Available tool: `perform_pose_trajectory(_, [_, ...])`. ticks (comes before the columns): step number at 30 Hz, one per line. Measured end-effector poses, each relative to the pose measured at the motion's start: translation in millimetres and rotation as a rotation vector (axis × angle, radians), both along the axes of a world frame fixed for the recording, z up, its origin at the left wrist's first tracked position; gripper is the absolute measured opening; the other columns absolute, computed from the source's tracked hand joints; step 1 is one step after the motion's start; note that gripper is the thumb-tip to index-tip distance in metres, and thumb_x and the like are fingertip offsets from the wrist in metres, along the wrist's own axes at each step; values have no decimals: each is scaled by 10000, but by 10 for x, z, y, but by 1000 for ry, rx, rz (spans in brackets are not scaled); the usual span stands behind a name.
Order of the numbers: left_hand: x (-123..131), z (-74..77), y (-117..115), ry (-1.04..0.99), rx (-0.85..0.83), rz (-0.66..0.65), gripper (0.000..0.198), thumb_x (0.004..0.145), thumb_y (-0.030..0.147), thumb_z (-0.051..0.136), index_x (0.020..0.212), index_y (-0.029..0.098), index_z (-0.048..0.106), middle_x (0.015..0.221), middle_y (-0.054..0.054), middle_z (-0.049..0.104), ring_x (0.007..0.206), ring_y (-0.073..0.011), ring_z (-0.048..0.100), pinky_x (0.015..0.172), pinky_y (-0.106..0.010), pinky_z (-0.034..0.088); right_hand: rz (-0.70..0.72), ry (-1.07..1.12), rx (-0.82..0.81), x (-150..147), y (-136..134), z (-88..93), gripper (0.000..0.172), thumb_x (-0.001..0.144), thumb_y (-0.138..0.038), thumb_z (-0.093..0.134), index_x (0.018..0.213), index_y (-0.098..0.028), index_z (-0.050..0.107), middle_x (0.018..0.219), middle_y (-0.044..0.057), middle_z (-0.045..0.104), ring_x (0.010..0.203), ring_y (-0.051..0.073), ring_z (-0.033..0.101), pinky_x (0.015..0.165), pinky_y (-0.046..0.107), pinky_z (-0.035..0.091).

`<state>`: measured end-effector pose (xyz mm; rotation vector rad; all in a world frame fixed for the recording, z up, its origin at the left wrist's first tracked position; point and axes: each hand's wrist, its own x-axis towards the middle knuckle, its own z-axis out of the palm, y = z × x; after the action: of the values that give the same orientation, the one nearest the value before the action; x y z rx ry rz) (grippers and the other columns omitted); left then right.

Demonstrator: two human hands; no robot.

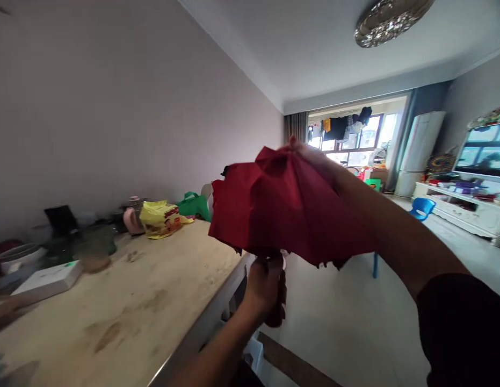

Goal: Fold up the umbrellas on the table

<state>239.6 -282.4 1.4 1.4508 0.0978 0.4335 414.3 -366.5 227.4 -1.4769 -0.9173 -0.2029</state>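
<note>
A dark red umbrella (274,204) hangs in front of me, its canopy partly spread and folded in loose creases. Below the canopy, my left hand (265,282) is closed around the umbrella's handle, whose dark red end shows under my fist. My right hand (306,150) reaches over the top and grips the canopy near its tip; the cloth hides part of its fingers. Small rib ends poke out along the lower edge of the cloth. The shaft is mostly hidden behind the canopy and my left hand.
A stained, light-coloured tabletop (169,285) runs along the left wall. On it are a yellow snack bag (159,219), a green bag (193,205), a pink bottle (132,219) and a white box (50,280). A blue chair (422,207) and a white TV cabinet (455,207) stand to the right.
</note>
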Motion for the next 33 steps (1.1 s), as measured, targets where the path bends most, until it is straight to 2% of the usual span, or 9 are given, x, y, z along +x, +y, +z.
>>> perform_pose_trajectory(3, [-110,250,338,-108,65,191,450,749,590,628,634,208,421,425,66,429,316,-67,394,343,-191,283,77,-77,119,-217,-65,364,518,1007,-325,301,1158,92,569,959,125,727,745,5,631,756,260,404])
perform_pose_trajectory(5, [-232,423,560,-123,39,206,456,729,592,648,629,203,434,422,64,431,330,-72,411,356,-192,316,51,-114,300,-298,-127,396,483,1029,-305,287,1175,63,563,969,138,724,740,22,636,744,280,410])
perform_pose_trajectory(8, [-437,679,827,-190,-132,55,421,748,597,629,780,202,489,499,78,474,347,-72,411,366,-202,363,79,-20,450,-318,-145,187,332,1029,-230,369,985,-28,630,868,109,722,672,42,621,703,278,420])
perform_pose_trajectory(11, [-563,831,1012,-311,-223,38,461,717,571,703,926,219,490,557,97,486,365,-61,402,377,-196,381,181,209,425,-290,-36,-163,279,1004,-192,418,820,-126,617,705,41,681,607,67,601,621,259,410])
perform_pose_trajectory(14, [-582,842,1138,-347,-263,42,477,718,556,738,927,211,483,575,92,480,379,-54,404,386,-188,384,198,377,262,-305,149,-557,251,958,-195,457,773,-163,624,636,20,667,570,86,597,552,225,404])
perform_pose_trajectory(19, [-518,757,1258,-322,-461,-105,404,801,539,688,879,198,485,585,85,448,375,-41,381,373,-169,350,322,514,85,-478,444,-1297,92,794,-265,671,753,-184,689,673,32,710,548,113,608,516,224,437])
perform_pose_trajectory(24, [-407,732,1216,-249,-550,-246,401,846,547,631,801,190,455,558,94,401,350,-24,312,359,-156,325,546,548,-53,-719,645,-1868,312,664,-448,802,780,-167,733,695,58,713,540,117,588,492,234,398])
perform_pose_trajectory(28, [-218,688,1030,-233,-289,25,463,768,610,663,847,202,459,546,89,473,350,-48,383,361,-180,369,571,546,34,-786,772,-1938,424,653,-551,786,837,-173,736,782,74,727,676,158,643,572,257,425])
perform_pose_trajectory(33, [38,625,889,-168,101,383,361,805,525,614,907,213,465,463,104,465,324,-92,448,358,-195,369,611,498,188,-704,906,-1799,330,660,-484,771,859,-228,705,871,60,732,828,215,664,684,313,466])
